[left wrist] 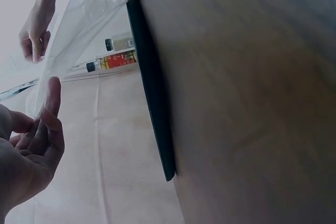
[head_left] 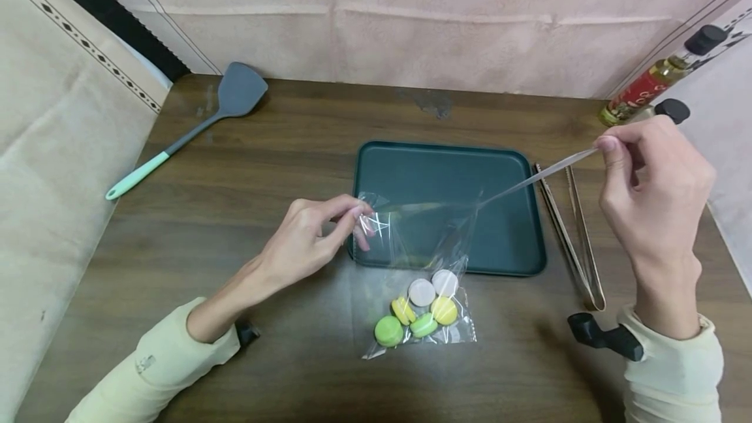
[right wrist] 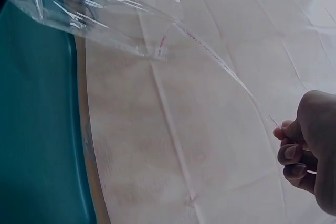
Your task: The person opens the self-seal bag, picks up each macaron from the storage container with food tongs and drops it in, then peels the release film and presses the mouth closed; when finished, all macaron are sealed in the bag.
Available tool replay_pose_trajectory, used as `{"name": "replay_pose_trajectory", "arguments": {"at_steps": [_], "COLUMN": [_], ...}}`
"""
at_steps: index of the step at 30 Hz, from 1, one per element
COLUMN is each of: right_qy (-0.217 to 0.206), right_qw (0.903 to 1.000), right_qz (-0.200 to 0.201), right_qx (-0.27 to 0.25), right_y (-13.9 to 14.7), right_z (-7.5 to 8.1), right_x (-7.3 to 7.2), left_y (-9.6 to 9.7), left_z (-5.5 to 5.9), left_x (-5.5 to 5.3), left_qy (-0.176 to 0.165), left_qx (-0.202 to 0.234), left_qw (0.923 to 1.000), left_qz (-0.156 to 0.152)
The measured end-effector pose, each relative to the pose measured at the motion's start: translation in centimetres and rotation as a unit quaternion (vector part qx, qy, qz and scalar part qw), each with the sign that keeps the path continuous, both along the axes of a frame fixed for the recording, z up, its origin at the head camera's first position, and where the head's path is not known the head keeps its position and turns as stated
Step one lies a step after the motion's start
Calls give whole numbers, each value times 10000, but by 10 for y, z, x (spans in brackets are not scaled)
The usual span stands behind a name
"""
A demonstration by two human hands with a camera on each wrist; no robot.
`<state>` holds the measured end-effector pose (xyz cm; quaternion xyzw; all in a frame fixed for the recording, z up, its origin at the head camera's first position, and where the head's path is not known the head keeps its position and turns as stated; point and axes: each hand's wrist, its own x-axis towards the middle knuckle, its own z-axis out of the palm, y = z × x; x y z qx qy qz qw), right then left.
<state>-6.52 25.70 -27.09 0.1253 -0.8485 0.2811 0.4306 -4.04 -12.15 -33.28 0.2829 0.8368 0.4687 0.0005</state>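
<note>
A clear plastic bag (head_left: 417, 250) hangs in front of me, with several round macarons (head_left: 423, 325) in green, yellow and white at its bottom. My left hand (head_left: 305, 234) pinches the bag's upper left corner between thumb and fingers. Out to the right, my right hand (head_left: 658, 181) pinches the end of a thin strip (head_left: 540, 175) between thumb and forefinger. That strip runs taut down to the bag's upper right corner; in the right wrist view the strip (right wrist: 220, 64) shows faint reddish print along it. Behind the bag's upper part lies a dark teal tray (head_left: 505, 214).
Metal tongs (head_left: 578, 247) lie just right of the tray. A grey spatula (head_left: 194, 129) with a mint handle is at the far left. At the back right stand a bottle with a red label (head_left: 640, 93) and a second black-capped bottle (head_left: 670, 111), partly hidden by my right hand.
</note>
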Motion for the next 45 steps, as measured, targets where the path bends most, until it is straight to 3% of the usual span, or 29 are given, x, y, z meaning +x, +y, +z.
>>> {"name": "replay_pose_trajectory", "arguments": {"at_steps": [6, 16, 24, 28, 31, 33, 37, 40, 42, 45], "right_qy": [-80, -507, -541, -1020, -1874, -2571, -4100, -4786, -4975, -4973], "right_qw": [9993, 9949, 9939, 9902, 9744, 9543, 9008, 8700, 8596, 8603], "right_qz": [-375, -848, -948, -753, -307, 65, 600, 849, 978, 907], "right_qx": [18, 181, 183, 592, 1205, 1521, 1297, 822, 633, 666], "right_y": [18, 61, 76, 83, 86, 87, 85, 83, 81, 81], "right_z": [-5, -27, -37, -40, -43, -48, -58, -66, -70, -73], "right_x": [-12, -35, -42, -44, -47, -50, -55, -59, -61, -63], "left_y": [0, -2, -2, -2, -2, -2, -2, -2, -2, -2], "left_z": [1, 2, 2, 1, 1, 1, 1, 1, 1, 1], "left_x": [0, 1, 0, 0, 0, 0, 0, 0, 0, 0], "left_qy": [61, -91, -57, -82, -102, -107, -110, -119, -125, -128], "left_qx": [60, 0, 27, 16, -2, -12, -40, -57, -59, -49], "left_qw": [9999, 9999, 9999, 9999, 9999, 9999, 9999, 9999, 9999, 9999], "left_qz": [-59, -93, -125, -95, -72, -63, -57, -53, -50, -52]}}
